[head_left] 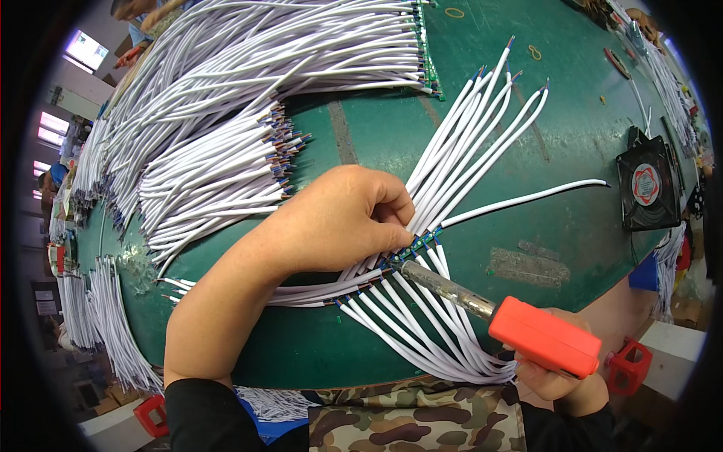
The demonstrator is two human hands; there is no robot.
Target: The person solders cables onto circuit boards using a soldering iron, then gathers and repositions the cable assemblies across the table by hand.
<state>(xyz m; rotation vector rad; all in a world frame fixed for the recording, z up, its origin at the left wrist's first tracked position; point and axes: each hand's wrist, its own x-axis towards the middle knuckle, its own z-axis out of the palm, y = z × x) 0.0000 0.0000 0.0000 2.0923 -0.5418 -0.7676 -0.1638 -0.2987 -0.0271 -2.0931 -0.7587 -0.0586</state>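
Observation:
A narrow strip of green circuit boards (427, 239) lies slantwise on the green table, with white cables joined along both its sides. My left hand (343, 215) bends over the strip, thumb and forefinger pinched on a white cable at its edge; the exact grip is partly hidden by the fingers. From the right, my right hand (553, 380) is wrapped around a red-handled soldering gun (544, 337). Its metal barrel points left, and the tip meets the strip just below my left fingertips. One white cable (520, 203) stretches out to the right on its own.
Large bundles of white cables (218, 177) cover the table's left and far side. A small black fan (648, 184) stands at the right edge. Rubber bands (535, 52) lie at the back. Red stool parts (629, 367) show below the table, and another person (139, 15) is at the far left.

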